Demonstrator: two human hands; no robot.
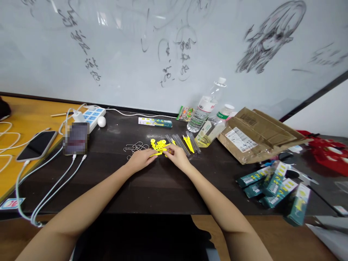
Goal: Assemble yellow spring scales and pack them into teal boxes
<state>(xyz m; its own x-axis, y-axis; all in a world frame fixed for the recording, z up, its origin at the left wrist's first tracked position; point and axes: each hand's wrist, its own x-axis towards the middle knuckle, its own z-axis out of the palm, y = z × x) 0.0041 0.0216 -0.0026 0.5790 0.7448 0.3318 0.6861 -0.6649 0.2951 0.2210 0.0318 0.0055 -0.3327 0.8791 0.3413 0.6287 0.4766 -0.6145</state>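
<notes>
My left hand (140,160) and my right hand (178,156) meet over the dark table. The fingers of both are closed around a small yellow plastic piece (156,154), which is slim where it shows at the left fingertips. My right fingertips pinch its other end, or a second yellow part; I cannot tell which. Just behind them lies a heap of small yellow plastic parts (155,144), some round. Bent metal wire hooks (136,146) lie beside my left hand. Near my right hand are clear plastic tubes (181,144) and several slim yellow sticks (188,142).
A printed long box (154,122) lies behind the heap. Two bottles (202,114) (214,127) and a cardboard parcel (258,134) stand right; several green boxes (277,185) lie at the front right. Left are a power strip (94,116), phones (36,145) and cables (58,181).
</notes>
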